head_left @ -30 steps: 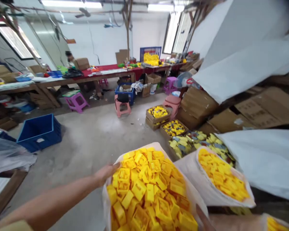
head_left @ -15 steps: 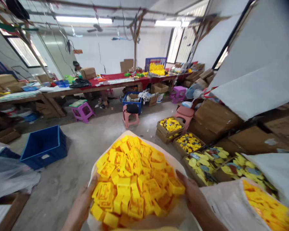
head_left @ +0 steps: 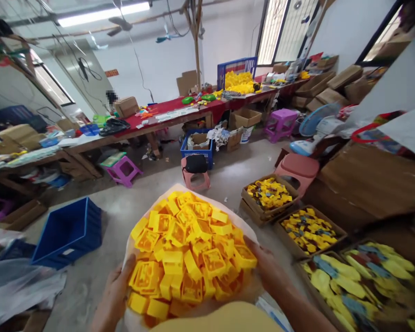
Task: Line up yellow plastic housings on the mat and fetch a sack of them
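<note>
Hands clasp an open white sack (head_left: 133,235) heaped with yellow plastic frame pieces (head_left: 188,251), held between them at chest height. Left hand (head_left: 115,295) grips the near-left side, right hand (head_left: 268,267) the right; their fingers probably curl underneath, hidden.

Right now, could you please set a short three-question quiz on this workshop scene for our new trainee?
1. True or false: both hands grip the white sack of yellow plastic parts.
2. What colour is the empty crate on the floor at the left? A red, B blue, C green.
3. Which hand holds the sack's edge nearest the cardboard box?

Key: 1 true: left hand, right hand. 2 B. 3 right.
</note>
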`<state>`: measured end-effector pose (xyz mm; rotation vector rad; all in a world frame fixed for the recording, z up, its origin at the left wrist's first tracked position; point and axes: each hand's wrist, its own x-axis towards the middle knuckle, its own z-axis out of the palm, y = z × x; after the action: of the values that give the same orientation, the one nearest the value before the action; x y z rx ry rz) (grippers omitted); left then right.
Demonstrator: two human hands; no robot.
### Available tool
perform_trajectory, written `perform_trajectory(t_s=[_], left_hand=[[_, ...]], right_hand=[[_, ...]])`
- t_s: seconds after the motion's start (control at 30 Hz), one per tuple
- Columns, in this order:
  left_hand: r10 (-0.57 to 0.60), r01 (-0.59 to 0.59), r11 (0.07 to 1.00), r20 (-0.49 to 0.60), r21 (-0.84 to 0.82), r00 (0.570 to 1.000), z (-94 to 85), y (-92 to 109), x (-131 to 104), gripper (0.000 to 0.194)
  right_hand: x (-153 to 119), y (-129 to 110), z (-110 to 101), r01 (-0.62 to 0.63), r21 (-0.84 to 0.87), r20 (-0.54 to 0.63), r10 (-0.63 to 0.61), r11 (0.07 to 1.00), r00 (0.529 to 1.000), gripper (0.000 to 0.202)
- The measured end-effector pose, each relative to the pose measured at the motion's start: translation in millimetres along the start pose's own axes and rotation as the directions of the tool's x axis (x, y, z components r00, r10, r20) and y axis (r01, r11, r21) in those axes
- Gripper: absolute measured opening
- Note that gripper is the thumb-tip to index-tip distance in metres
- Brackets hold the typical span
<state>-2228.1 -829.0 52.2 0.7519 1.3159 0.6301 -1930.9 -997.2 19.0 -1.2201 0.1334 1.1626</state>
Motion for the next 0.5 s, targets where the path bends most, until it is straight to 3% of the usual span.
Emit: perform_trajectory(t_s=[0.13, 0.3, 0.4, 0.5], left_hand=[[-0.032, 0.03, 0.999, 0.078, 0.024, 0.996, 58.5, 44.0, 44.5, 0.055], [-0.03, 0.017, 0.998, 0.197, 0.064, 0.98, 131.8, 90.0, 143.7, 0.053], [-0.026, -0.005, 0.996, 0.33, 0.094, 0.944, 179.5, 123.2, 210.7, 0.06], [-0.021, -0.038, 0.992, 0.466, 0.117, 0.885, 230.1, 166.5, 260.5, 0.07]], right_hand=[[36.0, -47.3, 8.3, 0.008, 0.026, -0.059, -0.006, 1.0, 0.998, 0.035], [103.9, -91.2, 16.5, 0.076, 0.108, -0.157, -0.058, 0.991, 0.986, 0.042], [147.4, -118.6, 25.4, 0.133, 0.125, -0.224, -0.103, 0.983, 0.969, 0.055], [182.3, -147.0, 34.5, 0.179, 0.124, -0.3, -0.135, 0.976, 0.944, 0.063]])
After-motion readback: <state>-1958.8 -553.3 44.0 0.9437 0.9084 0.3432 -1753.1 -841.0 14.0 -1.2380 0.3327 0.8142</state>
